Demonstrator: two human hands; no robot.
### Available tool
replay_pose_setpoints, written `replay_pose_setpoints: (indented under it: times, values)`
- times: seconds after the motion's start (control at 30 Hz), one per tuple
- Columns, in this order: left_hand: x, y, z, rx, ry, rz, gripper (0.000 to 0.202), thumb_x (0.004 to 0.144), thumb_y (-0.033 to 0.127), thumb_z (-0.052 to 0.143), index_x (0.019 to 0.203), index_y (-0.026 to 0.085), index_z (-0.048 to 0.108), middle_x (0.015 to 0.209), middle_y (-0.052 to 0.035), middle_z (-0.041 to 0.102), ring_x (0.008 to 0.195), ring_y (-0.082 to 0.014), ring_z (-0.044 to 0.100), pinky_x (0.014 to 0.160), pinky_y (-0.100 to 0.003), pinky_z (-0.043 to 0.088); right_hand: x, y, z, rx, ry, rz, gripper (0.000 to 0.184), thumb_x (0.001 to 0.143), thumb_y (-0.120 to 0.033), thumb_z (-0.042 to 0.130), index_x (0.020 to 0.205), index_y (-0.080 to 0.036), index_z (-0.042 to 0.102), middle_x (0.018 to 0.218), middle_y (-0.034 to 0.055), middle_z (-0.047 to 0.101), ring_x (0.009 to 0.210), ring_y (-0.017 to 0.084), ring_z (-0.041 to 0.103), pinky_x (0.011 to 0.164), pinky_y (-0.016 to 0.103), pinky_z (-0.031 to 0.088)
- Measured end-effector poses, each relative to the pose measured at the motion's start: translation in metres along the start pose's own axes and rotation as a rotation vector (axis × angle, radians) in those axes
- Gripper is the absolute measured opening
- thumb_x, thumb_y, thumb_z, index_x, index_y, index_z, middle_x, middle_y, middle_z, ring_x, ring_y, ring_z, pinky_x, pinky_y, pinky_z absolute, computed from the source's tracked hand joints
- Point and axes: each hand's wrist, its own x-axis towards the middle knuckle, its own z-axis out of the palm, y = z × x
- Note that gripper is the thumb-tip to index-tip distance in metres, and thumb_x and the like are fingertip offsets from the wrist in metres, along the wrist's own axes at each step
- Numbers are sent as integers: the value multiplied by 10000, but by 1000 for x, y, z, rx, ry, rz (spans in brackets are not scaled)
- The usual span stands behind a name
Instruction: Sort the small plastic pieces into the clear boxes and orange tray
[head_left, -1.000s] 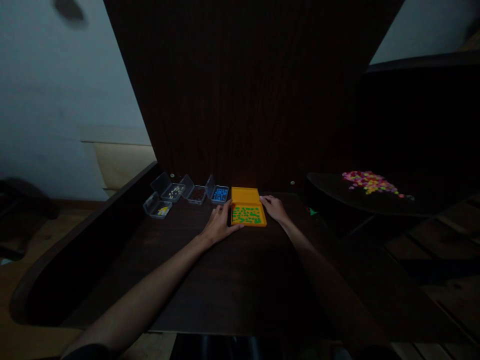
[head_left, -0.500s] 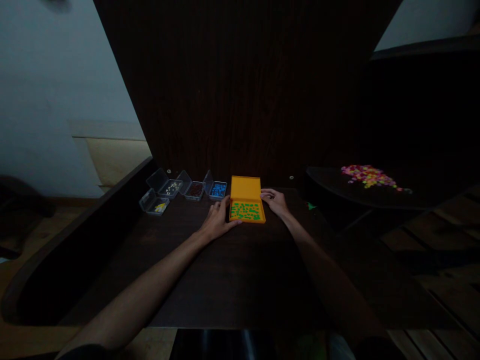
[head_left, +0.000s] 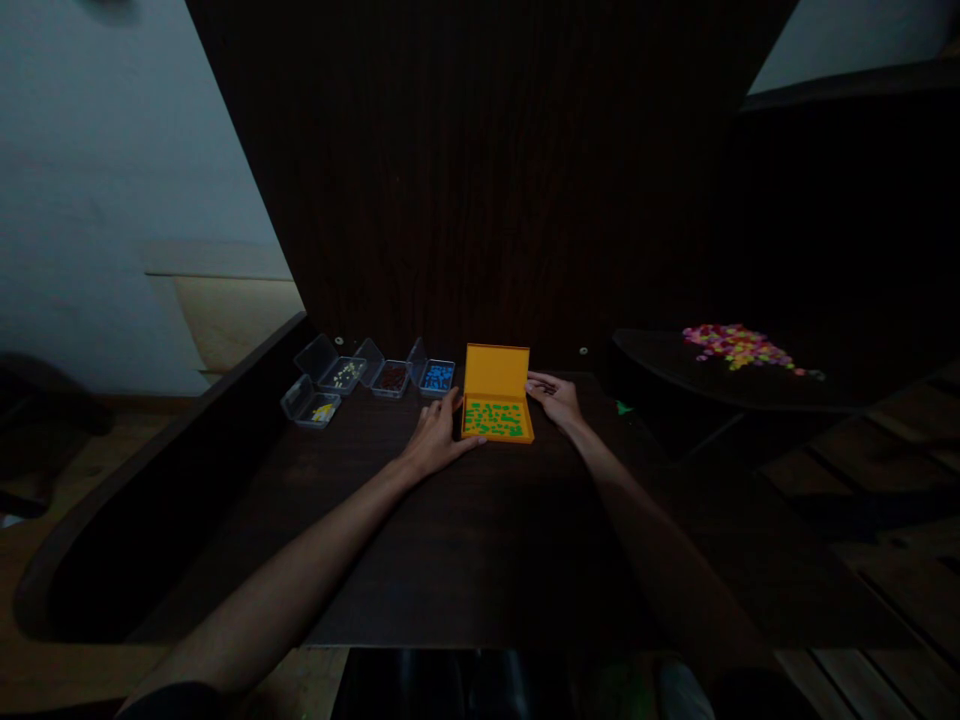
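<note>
The yellow box [head_left: 507, 438] sits open on the dark surface [head_left: 420, 540], near the middle of the frame and directly between the two hands, its long axis running left to right and its lid [head_left: 496, 370] raised along the far edge. The left hand [head_left: 435, 437] has its grip spread around the near left corner, thumb on the front edge and fingers along the left side, holding the box. The right hand [head_left: 559, 402] is the nearer one to the lid, just right of it, its grip loosely curled with fingertips at the lid's right edge; in this dim light I cannot tell whether they pinch it. Green pieces [head_left: 493, 419] lie scattered inside the box, and open clear cases [head_left: 390, 393] stand left of centre in the frame
</note>
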Motion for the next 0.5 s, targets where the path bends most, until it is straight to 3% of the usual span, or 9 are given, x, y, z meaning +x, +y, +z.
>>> replay_pose_setpoints:
  times: [0.33,0.5]
  values:
    - [-1,0,-1,19,-42,-33,942,765,559,646,1477,135,198,1471,-188,397,1376,-349,338,1135,-518,240,-4,-2,-11,-5,-31,4,492,547,-541,808,854,-162,741,882,106,750,835,242,696,824,401,549]
    - [-2,0,-1,4,-51,-28,992,773,560,643,1510,161,112,1477,-177,399,1385,-350,320,1138,-531,212,-5,-1,-14,-37,-54,12,522,514,-573,816,829,-161,754,851,102,755,804,253,702,804,417,562]
